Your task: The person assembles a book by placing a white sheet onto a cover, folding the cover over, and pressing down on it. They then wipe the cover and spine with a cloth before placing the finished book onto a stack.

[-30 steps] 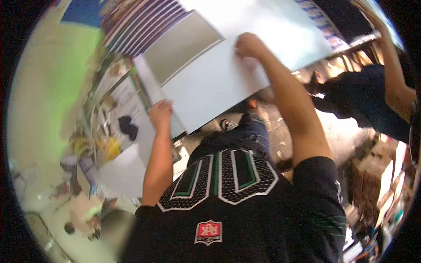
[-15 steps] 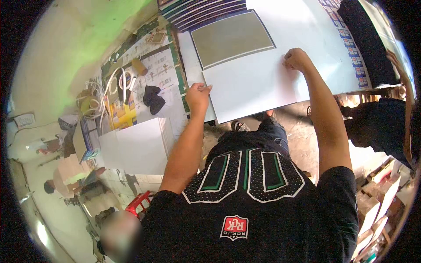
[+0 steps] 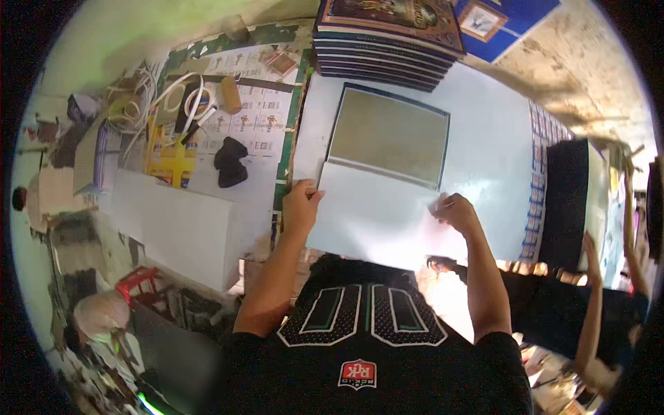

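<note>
A: Got the white sheet (image 3: 380, 214) located?

B: Yes. Lies flat at the near edge of the bench (image 3: 491, 138), just on the near side of a dark-framed panel (image 3: 391, 135). Runs longest left to right, same as the panel.

A: Bearing from the fingers?

B: Spans between both: to the right from the left hand (image 3: 302, 204), to the left from the right hand (image 3: 456, 211). Neither hand clearly nearer; each by a side edge, toward the far corners.

A: State of the fingers?

B: On the left, thumb and forefinger close together at the edge; cannot tell if gripping. On the right, curled and blurred; cannot tell if clamped on anything.

A: Farther out?

B: Stack of books (image 3: 387, 48), just beyond the panel.
</note>
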The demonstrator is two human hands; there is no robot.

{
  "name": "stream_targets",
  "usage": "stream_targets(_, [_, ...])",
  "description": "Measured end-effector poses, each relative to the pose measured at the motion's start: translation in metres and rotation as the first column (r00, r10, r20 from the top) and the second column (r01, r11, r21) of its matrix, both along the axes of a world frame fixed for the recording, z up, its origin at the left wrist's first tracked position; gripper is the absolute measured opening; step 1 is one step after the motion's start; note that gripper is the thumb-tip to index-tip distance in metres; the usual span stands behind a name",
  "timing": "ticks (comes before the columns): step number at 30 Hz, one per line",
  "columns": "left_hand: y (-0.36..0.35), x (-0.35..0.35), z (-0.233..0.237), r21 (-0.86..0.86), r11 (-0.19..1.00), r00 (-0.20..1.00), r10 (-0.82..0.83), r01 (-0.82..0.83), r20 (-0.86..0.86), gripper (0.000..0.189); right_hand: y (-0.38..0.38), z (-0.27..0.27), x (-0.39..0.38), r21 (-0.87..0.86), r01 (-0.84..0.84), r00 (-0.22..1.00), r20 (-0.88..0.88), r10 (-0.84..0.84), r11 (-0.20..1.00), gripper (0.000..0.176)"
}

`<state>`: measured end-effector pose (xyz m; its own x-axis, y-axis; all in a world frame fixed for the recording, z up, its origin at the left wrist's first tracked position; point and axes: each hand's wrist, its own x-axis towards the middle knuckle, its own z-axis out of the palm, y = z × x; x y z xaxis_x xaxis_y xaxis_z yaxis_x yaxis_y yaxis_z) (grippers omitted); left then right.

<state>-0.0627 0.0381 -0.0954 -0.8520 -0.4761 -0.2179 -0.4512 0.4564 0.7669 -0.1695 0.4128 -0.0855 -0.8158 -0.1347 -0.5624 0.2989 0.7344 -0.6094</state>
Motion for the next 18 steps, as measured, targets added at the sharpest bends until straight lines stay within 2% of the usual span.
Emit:
stream_targets(1, [0.002, 0.002, -0.002, 0.031, 0.999, 0.999, 0.028, -0.028, 0.017, 0.040, -0.003, -0.001, -0.024, 0.240, -0.117, 0.933, -0.305, 0.189, 0.964, 0.025])
stream_targets(2, [0.009, 0.011, -0.006, 0.031, 0.998, 0.998, 0.050, -0.051, 0.028, 0.040, -0.015, 0.008, -0.057, 0.246, -0.070, 0.922, -0.354, 0.157, 0.967, 0.026])
stream_targets(4, [0.029, 0.041, -0.017, -0.273, 0.957, 0.973, 0.038, -0.101, -0.227, 0.039, -0.044, 0.002, -0.130, 0.185, -0.150, 0.763, -0.603, 0.233, 0.971, 0.031])
stream_targets(5, [0.046, 0.056, 0.007, -0.181, 0.967, 0.977, 0.154, -0.180, -0.149, 0.039, -0.061, 0.001, -0.164, 0.263, -0.366, 0.550, -0.713, 0.435, 0.893, 0.033])
stream_targets(6, [0.064, 0.068, 0.030, -0.093, 0.959, 0.963, 0.262, -0.267, -0.067, 0.038, -0.084, -0.002, -0.188, 0.284, -0.362, 0.576, -0.681, 0.452, 0.888, 0.034])
stream_targets(8, [0.081, 0.117, 0.006, 0.241, 0.834, 0.862, 0.505, -0.497, 0.029, 0.036, -0.116, -0.008, -0.207, 0.290, -0.363, 0.607, -0.647, 0.461, 0.886, 0.035])
stream_targets(10, [0.094, 0.142, -0.016, 0.504, 0.548, 0.736, 0.591, -0.667, 0.331, 0.030, -0.132, -0.015, -0.213, 0.487, -0.374, 0.555, -0.565, 0.611, 0.790, 0.039])
stream_targets(11, [0.101, 0.156, -0.034, 0.491, 0.545, 0.725, 0.600, -0.679, 0.336, 0.030, -0.136, -0.015, -0.214, 0.518, -0.353, 0.596, -0.518, 0.613, 0.780, 0.042])
stream_targets(13, [0.111, 0.178, -0.063, 0.583, 0.740, 0.939, 0.213, -0.335, 0.269, 0.027, -0.137, -0.025, -0.217, 0.500, -0.341, 0.606, -0.531, 0.593, 0.796, 0.042])
stream_targets(14, [0.112, 0.170, -0.058, 0.578, 0.745, 0.939, 0.208, -0.334, 0.275, 0.027, -0.135, -0.026, -0.219, 0.493, -0.309, 0.612, -0.551, 0.567, 0.813, 0.042])
stream_targets(16, [0.115, 0.143, -0.030, 0.268, 0.944, 0.955, 0.119, -0.194, 0.271, 0.025, -0.129, -0.009, -0.220, 0.495, -0.356, 0.636, -0.493, 0.593, 0.793, 0.043])
stream_targets(17, [0.115, 0.136, -0.018, 0.264, 0.944, 0.952, 0.122, -0.199, 0.281, 0.025, -0.125, 0.000, -0.216, 0.496, -0.413, 0.651, -0.426, 0.628, 0.764, 0.043])
stream_targets(18, [0.113, 0.128, -0.009, 0.323, 0.846, 0.874, 0.287, -0.423, 0.393, 0.025, -0.113, 0.006, -0.216, 0.476, -0.463, 0.642, -0.401, 0.653, 0.747, 0.044])
